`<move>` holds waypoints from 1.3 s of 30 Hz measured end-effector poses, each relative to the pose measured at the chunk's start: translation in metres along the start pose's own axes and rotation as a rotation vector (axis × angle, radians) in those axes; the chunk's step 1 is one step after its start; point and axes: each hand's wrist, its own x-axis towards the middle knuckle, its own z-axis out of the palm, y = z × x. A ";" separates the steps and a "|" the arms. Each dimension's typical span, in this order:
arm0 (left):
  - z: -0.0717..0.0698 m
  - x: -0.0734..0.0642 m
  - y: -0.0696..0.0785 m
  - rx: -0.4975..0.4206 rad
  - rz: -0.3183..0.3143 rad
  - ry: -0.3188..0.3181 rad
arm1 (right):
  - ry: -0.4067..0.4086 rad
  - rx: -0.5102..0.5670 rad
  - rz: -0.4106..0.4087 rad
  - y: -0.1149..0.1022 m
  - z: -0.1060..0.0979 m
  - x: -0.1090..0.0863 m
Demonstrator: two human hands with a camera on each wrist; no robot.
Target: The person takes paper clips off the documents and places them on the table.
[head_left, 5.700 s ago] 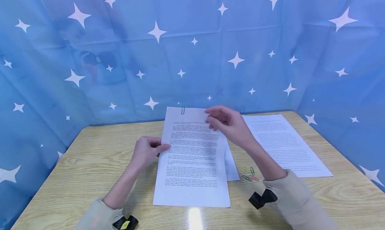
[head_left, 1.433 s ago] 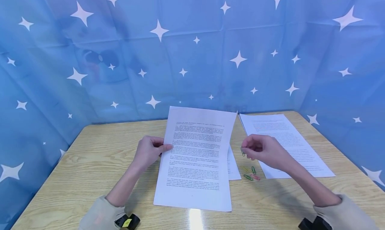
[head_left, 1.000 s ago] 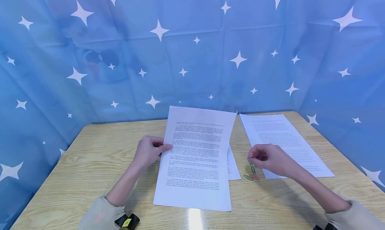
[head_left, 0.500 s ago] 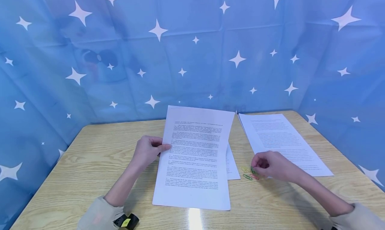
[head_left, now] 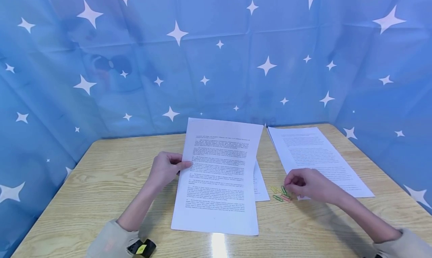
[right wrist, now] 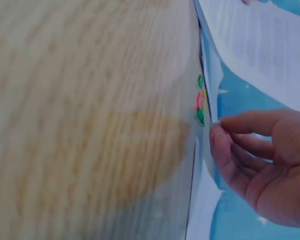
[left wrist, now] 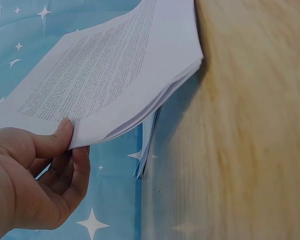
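My left hand [head_left: 165,170] grips the left edge of a stack of printed paper [head_left: 216,175] between thumb and fingers, holding it tilted up. In the left wrist view several sheets [left wrist: 105,75] fan apart at the edge. My right hand [head_left: 314,185] is low over the table, beside a small pile of paper clips [head_left: 278,198] in green, yellow and pink. Its thumb and index finger [right wrist: 250,122] pinch a paper clip [right wrist: 216,122], of which only a tiny part shows. No clip shows on the stack's top edge.
Behind the held stack, another sheet [head_left: 260,185] lies on the wooden table [head_left: 111,175]. A second stack of printed paper [head_left: 307,149] lies at the right, partly under my right hand. A blue star-patterned curtain [head_left: 216,63] hangs behind the table.
The green paper clip has come off the stack's top edge into my right hand, which has moved right and down to the clip pile. My left hand keeps its hold on the stack.
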 end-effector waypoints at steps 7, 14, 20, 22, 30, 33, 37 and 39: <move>-0.002 -0.001 -0.001 -0.021 0.007 0.001 | 0.049 -0.031 -0.026 -0.004 -0.006 0.006; -0.003 0.000 -0.002 -0.031 -0.010 0.001 | 0.124 -0.022 -0.071 -0.016 -0.011 0.018; -0.003 0.001 -0.002 -0.036 -0.014 -0.005 | 0.187 0.037 -0.084 -0.028 -0.014 0.030; -0.003 0.001 -0.002 -0.040 -0.013 -0.008 | 0.202 0.054 -0.076 -0.032 -0.014 0.035; -0.003 0.002 -0.001 -0.060 -0.018 -0.013 | 0.256 0.119 -0.080 -0.045 -0.009 0.051; -0.003 0.002 -0.001 -0.075 -0.020 -0.013 | 0.289 0.145 -0.071 -0.050 -0.008 0.057; -0.003 0.002 0.000 -0.094 -0.028 -0.013 | 0.296 0.196 -0.049 -0.057 -0.008 0.063; -0.004 0.002 0.000 -0.103 -0.030 -0.011 | 0.280 0.219 -0.035 -0.059 -0.007 0.066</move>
